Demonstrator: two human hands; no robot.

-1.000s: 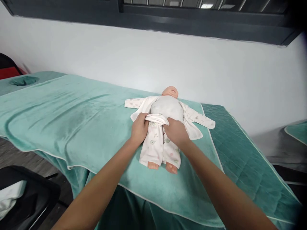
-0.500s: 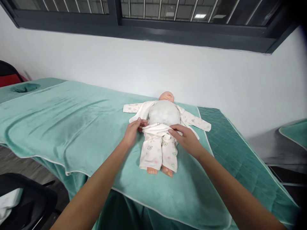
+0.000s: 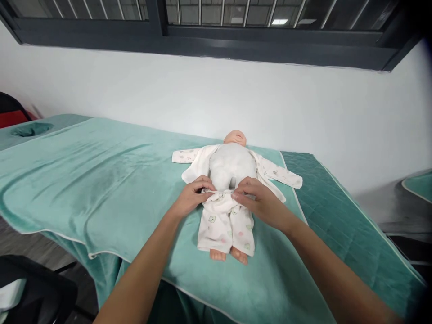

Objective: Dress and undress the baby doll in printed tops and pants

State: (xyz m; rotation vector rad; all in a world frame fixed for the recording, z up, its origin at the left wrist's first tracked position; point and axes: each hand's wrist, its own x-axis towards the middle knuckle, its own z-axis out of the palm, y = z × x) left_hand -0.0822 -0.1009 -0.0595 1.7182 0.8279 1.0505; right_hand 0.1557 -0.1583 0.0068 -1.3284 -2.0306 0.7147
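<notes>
1. The doll [image 3: 229,162] lies belly-up on the blanket [image 3: 145,184], its length running out from the wall [image 3: 135,85], head [image 3: 234,137] nearest.
2. Left hand [image 3: 193,197] and right hand [image 3: 262,201] each pinch the pants' waistband [image 3: 222,195].

One left hand [image 3: 192,197] and one right hand [image 3: 261,201], two hands in all. One doll [image 3: 232,163], with one head [image 3: 235,137] and two feet [image 3: 218,255]. One jacket [image 3: 199,166] with two sleeves [image 3: 285,177]; one pair of trousers [image 3: 215,227] with two legs [image 3: 243,230]. One blanket [image 3: 111,180]. One bed [image 3: 69,120]. One window [image 3: 216,40], two panes [image 3: 84,9] showing. One black chair [image 3: 43,281] at lower left.
</notes>
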